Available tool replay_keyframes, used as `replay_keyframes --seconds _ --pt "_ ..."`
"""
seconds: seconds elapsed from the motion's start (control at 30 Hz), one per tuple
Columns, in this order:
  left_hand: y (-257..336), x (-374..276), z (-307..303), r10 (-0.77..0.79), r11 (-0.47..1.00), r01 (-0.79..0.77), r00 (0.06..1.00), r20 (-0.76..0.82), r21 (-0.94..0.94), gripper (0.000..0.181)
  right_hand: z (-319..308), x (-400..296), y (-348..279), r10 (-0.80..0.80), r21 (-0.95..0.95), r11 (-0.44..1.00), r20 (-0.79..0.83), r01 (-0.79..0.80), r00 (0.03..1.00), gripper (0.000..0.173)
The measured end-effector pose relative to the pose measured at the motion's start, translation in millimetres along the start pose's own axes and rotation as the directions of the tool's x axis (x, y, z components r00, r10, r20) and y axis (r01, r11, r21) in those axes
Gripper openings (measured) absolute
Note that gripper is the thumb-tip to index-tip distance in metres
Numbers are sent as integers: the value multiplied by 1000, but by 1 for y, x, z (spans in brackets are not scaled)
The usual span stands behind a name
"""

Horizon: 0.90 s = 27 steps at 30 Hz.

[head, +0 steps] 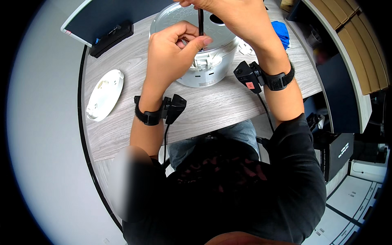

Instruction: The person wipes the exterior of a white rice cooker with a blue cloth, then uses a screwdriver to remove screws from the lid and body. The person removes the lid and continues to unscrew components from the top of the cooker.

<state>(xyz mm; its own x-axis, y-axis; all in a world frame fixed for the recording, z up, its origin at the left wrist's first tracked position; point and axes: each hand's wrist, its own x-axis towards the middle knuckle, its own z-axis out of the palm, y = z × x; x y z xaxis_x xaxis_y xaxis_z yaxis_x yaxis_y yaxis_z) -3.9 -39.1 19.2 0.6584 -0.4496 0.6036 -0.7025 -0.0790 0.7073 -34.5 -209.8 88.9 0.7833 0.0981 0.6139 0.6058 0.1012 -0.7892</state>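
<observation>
A white, drum-shaped appliance body [211, 76], possibly a rice cooker, stands on the table under both hands. Its top is a silver metal plate [171, 20] with an embossed pattern and a dark round hole. White plastic hinge brackets [205, 62] stick out from the near side. My left hand [173, 50] pinches the lower part of an upright dark shaft, apparently a screwdriver [201, 23], whose tip is at the plate's near rim above the brackets. Over its upper end is my right hand [234, 15], gripping it; the top of that hand and any handle are cut off by the picture's edge.
On the left lies a white oval plastic cover [105, 95]. A black case [111, 38] rests by the dark partition [101, 20]. Behind my right wrist are a blue cloth [281, 33] and a small white plastic part [246, 48]. Cabled wrist cameras [176, 107] sit on both forearms.
</observation>
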Motion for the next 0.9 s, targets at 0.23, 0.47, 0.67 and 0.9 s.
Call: replay_keyframes --seconds 0.23,0.47,0.67,0.9 --pt "-5 -1 1 13 997 -14 1000 -15 -75 17 -10 3 2 -70 4 998 7 70 997 43" --pt "-2 -3 -1 -22 986 28 999 42 -162 14 -8 1 4 -22 196 980 15 18 1000 39" --pt "-5 1 -2 13 1000 -14 999 36 25 17 -3 3 10 -49 14 999 -27 49 998 32" --pt "0 -1 -3 -13 994 19 998 53 -111 18 -10 0 -1 -125 -73 989 35 127 992 39"
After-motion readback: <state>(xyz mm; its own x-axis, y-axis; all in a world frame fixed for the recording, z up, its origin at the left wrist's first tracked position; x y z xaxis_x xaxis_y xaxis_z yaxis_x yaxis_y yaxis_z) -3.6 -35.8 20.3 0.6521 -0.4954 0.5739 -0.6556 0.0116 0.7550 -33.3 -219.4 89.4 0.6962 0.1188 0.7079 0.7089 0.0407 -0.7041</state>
